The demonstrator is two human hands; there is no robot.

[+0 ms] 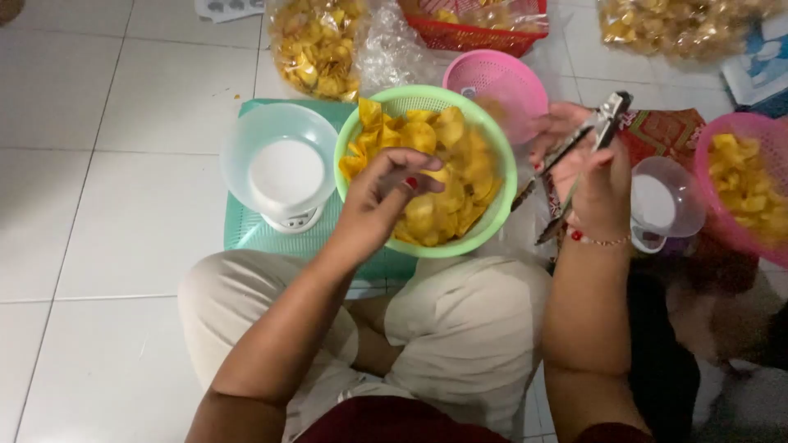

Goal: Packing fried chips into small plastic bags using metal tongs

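A green basket bowl [490,135] full of yellow chips [447,164] rests at my knees. My left hand [379,201] reaches into it, fingers pinched on a chip [435,174] lying on the heap. My right hand [584,168] is raised to the right of the bowl and grips metal tongs [584,148], which point up and away. A clear empty bowl sits on a small white kitchen scale [283,168], left of the green bowl, on a teal tray [246,234].
A pink basket [501,82] lies behind the green bowl. Clear bags of chips [316,41] and a red basket [468,33] line the far floor. At right are another scale with a clear bowl [665,201] and a pink basket of chips [743,184]. White floor tiles spread left.
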